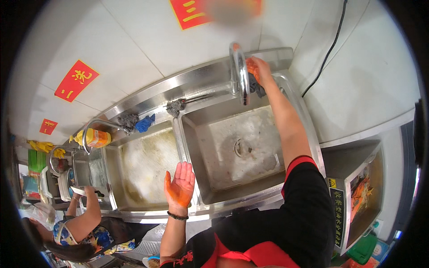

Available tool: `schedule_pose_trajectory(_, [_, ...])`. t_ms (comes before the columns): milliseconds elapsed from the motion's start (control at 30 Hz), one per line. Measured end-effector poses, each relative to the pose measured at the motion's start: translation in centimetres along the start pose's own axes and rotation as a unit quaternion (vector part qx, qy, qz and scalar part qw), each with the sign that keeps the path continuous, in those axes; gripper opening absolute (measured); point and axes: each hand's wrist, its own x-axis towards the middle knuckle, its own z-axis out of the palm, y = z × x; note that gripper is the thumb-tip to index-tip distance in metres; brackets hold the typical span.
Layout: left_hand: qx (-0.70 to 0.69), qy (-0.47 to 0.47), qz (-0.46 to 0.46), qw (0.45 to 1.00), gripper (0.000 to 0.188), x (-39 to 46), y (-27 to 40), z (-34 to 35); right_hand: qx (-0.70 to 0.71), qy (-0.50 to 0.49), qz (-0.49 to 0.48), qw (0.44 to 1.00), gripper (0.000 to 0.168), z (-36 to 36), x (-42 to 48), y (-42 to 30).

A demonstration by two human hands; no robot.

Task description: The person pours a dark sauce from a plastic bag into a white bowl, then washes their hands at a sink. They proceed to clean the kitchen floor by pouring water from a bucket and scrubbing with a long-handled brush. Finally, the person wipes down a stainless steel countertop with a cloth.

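My left hand (180,185) is held palm up over the front part of the divider between two steel sink basins. Its fingers are extended, nothing lies in it, and orange stains cover the thumb and palm. My right hand (259,70), also orange-stained, reaches to the back ledge just right of the chrome faucet (242,73). The faucet partly hides its fingers, so whether it grips anything is unclear. Beneath it a dark cloth (256,87) hangs at the ledge. Below the spout, the right basin (221,134) has a wet floor, some foam and a drain (242,147).
Cloudy, foamy water fills the middle basin (144,167). Along the back ledge are steel-wool scrubbers (175,107), a blue cloth (145,123) and a yellow pump bottle (95,138). A co-worker (85,224) holds a white item at the left basin. An open steel box (355,187) containing orange residue stands right.
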Motion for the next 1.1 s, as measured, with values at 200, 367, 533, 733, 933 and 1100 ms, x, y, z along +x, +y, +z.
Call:
schedule_pose_trajectory(200, [0.019, 0.001, 0.005, 1.0, 0.044, 1.1, -3.0, 1.9, -0.013, -0.051, 0.049, 0.997, 0.026, -1.1, 1.5, 0.2])
schedule_pose_trajectory(367, [0.031, -0.004, 0.015, 0.999, 0.044, 1.0, -4.1, 2.3, -0.046, -0.071, 0.06, 0.995, 0.027, -1.1, 2.4, -0.1])
schedule_pose_trajectory(533, [0.041, -0.003, 0.021, 0.999, 0.044, 0.9, -4.9, 2.1, -0.048, -0.105, 0.075, 0.99, 0.026, -1.0, 2.8, 0.9])
schedule_pose_trajectory(733, [0.062, 0.008, 0.012, 0.998, 0.044, 1.8, -6.2, 3.2, -0.157, -0.135, 0.064, 0.976, 0.027, -1.9, 2.7, 0.1])
schedule_pose_trajectory(933, [0.091, -0.018, -0.022, 0.995, 0.047, 2.9, -7.5, 4.8, -0.182, -0.123, 0.086, 0.972, 0.03, -1.4, 0.0, -0.9])
schedule_pose_trajectory(1100, [0.134, -0.068, -0.044, 0.988, 0.054, 10.0, -9.7, 6.4, 0.069, -0.125, 0.206, 0.968, 0.031, 3.7, -9.4, 1.0])
